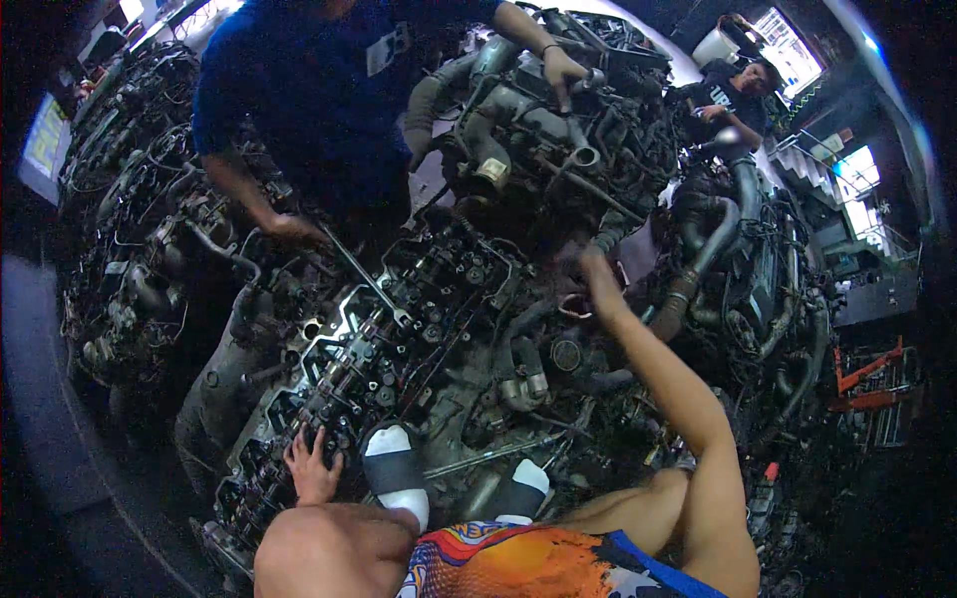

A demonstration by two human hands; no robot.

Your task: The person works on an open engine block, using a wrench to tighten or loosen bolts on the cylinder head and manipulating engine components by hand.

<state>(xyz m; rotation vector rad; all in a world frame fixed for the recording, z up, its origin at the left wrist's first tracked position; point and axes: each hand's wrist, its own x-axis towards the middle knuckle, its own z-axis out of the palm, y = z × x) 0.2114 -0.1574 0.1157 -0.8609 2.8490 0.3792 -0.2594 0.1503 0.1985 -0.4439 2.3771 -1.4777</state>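
Note:
My left hand (314, 468) rests with fingers spread on an open engine head (344, 374), whose camshaft and valve parts are exposed. My right arm stretches forward, and my right hand (592, 263) is among dark hoses below a large engine (528, 125). Its fingers are lost in shadow and blur. Close to it is a small reddish loop (574, 307). Across from me, a co-worker in a blue shirt has one hand (297, 231) at a long wrench (364, 274), its open end over the engine head. Their other hand (565, 75) is at a pipe on the large engine.
Greasy engines and pipes crowd both sides. My feet, in white socks and dark slides (394, 468), stand among the parts beside a long metal bar (493, 455). Another person (733, 105) is at the back right, near stairs (805, 169). An orange-red metal frame (867, 379) stands far right.

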